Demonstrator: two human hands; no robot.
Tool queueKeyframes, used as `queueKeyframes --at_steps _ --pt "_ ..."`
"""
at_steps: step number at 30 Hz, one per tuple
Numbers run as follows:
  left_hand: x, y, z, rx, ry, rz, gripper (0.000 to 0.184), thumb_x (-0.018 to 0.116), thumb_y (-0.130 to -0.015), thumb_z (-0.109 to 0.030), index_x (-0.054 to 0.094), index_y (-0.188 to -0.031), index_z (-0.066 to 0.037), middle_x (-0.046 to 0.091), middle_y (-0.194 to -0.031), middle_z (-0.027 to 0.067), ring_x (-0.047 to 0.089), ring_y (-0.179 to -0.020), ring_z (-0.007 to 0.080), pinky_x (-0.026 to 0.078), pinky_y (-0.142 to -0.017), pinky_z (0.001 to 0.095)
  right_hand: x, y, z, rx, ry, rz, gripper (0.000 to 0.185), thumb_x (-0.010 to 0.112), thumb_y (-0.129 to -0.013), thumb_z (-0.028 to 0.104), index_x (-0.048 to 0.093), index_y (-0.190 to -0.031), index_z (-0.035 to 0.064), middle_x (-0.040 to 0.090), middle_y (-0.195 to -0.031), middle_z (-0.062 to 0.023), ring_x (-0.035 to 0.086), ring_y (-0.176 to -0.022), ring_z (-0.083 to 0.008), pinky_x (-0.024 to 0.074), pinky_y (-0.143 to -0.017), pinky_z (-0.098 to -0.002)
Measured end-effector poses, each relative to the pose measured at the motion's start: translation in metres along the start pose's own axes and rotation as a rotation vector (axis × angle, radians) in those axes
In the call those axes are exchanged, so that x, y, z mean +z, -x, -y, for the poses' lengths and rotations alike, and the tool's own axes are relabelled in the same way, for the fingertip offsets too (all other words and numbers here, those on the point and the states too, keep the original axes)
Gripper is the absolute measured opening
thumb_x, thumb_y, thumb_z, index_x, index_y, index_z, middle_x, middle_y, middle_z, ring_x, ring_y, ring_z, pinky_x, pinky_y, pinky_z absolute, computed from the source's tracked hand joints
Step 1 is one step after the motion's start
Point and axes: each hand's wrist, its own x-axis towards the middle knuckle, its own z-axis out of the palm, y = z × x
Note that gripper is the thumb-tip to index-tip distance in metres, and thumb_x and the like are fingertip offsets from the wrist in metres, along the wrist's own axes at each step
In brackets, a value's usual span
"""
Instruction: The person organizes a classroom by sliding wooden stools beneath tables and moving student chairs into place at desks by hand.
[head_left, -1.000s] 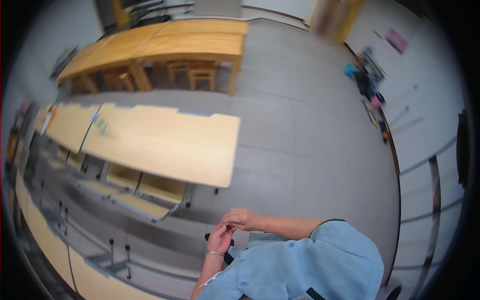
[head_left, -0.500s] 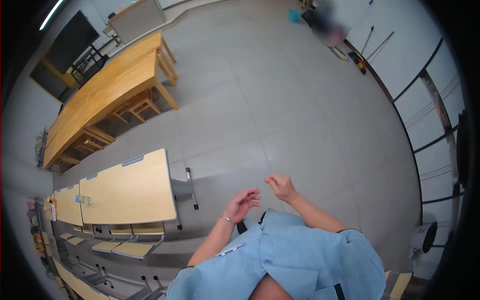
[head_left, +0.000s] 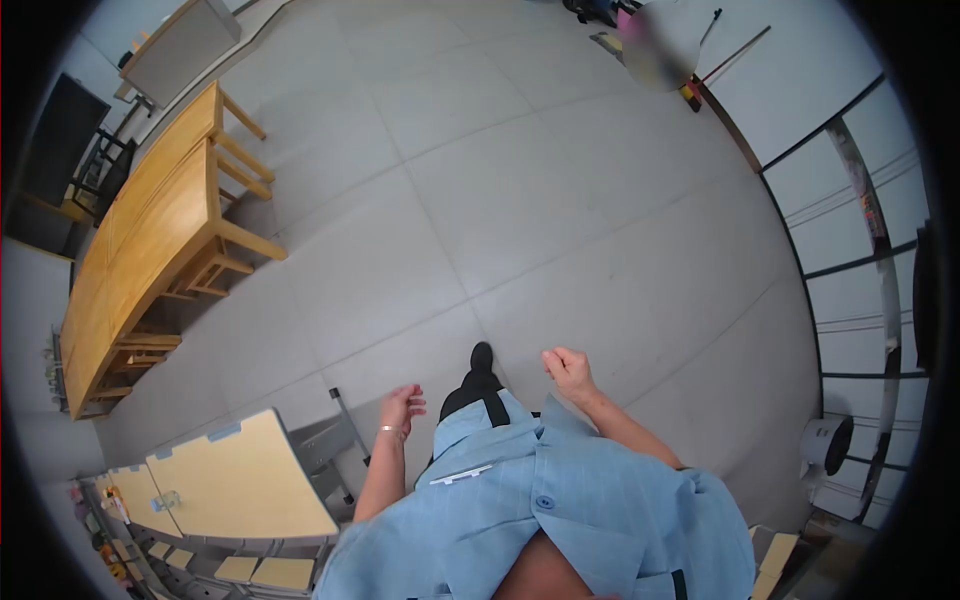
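Note:
My left hand (head_left: 403,405), with a bracelet at the wrist, is held out beside my body over the grey floor. Its fingers are loosely bent and apart, and no object shows in it. Closed into a fist, my right hand (head_left: 568,372) is in front of my blue shirt (head_left: 620,520). The inside of that fist is hidden, so I cannot make out whether it holds anything. Between the hands one black shoe (head_left: 482,356) is stretched forward on the floor. Closest to my left hand is a pale-topped desk (head_left: 245,480) with metal legs.
Wooden tables (head_left: 165,225) with stools beneath run along the left. A clear container (head_left: 167,500) rests on the pale desks. A white cylindrical bin-like object (head_left: 826,445) stands at the right wall. Long-handled tools (head_left: 735,55) lean at the upper right, near a blurred patch.
The view has moved forward across the floor; the desks have slid lower and left. My hands have swung apart, the left one outward. A shoe has come into sight.

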Motion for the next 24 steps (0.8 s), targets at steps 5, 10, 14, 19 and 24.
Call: queueKeyframes --at_steps 5,10,14,19,24 --pt "0.160 -0.120 -0.157 0.156 -0.352 0.209 0.021 0.062 -0.087 -0.018 0.063 -0.094 0.002 0.062 -0.080 0.0070 0.059 -0.064 0.0146 0.048 -0.051 0.0273 -0.063 -0.099 0.004 0.051 0.048 -0.167 0.024 0.060 -0.087 0.015 0.060 -0.068 -0.0001 0.054 -0.056 -0.0032 0.048 -0.052 -0.0086 0.0392 -0.048 -0.0267" --pt "0.336 -0.213 -0.263 0.381 -0.653 0.393 0.024 0.061 -0.087 -0.022 0.064 -0.093 0.001 0.062 -0.076 0.0060 0.060 -0.063 0.0131 0.048 -0.052 0.0270 -0.120 -0.192 -0.024 0.226 -0.048 -0.261 0.012 0.069 -0.080 0.010 0.065 -0.072 0.0014 0.057 -0.060 -0.0004 0.047 -0.053 -0.0070 0.0384 -0.050 -0.0251" --pt "0.409 -0.308 -0.277 0.561 -1.014 0.409 0.024 0.062 -0.086 -0.023 0.065 -0.091 0.000 0.063 -0.067 0.0066 0.060 -0.060 0.0133 0.048 -0.054 0.0284 -0.162 -0.290 -0.058 0.245 -0.146 -0.280 0.013 0.073 -0.076 0.012 0.066 -0.071 0.0018 0.060 -0.062 -0.0014 0.050 -0.055 -0.0069 0.0401 -0.052 -0.0244" --pt "0.415 -0.384 -0.286 0.101 -0.875 0.173 0.023 0.061 -0.082 -0.020 0.066 -0.088 0.001 0.064 -0.067 0.0102 0.061 -0.053 0.0171 0.047 -0.043 0.0293 -0.251 -0.462 -0.027 0.033 -0.049 -0.295 0.020 0.076 -0.073 0.012 0.060 -0.065 0.0031 0.057 -0.060 -0.0022 0.048 -0.055 -0.0075 0.0389 -0.051 -0.0249" --pt "0.366 -0.441 -0.328 -0.079 -1.083 -0.165 0.018 0.058 -0.081 -0.017 0.067 -0.080 -0.001 0.066 -0.068 0.0126 0.065 -0.058 0.0221 0.051 -0.048 0.0369 -0.321 -0.617 -0.008 -0.048 -0.084 -0.272 0.025 0.075 -0.075 0.011 0.054 -0.063 0.0038 0.048 -0.058 0.0021 0.042 -0.056 -0.0055 0.0345 -0.049 -0.0241"
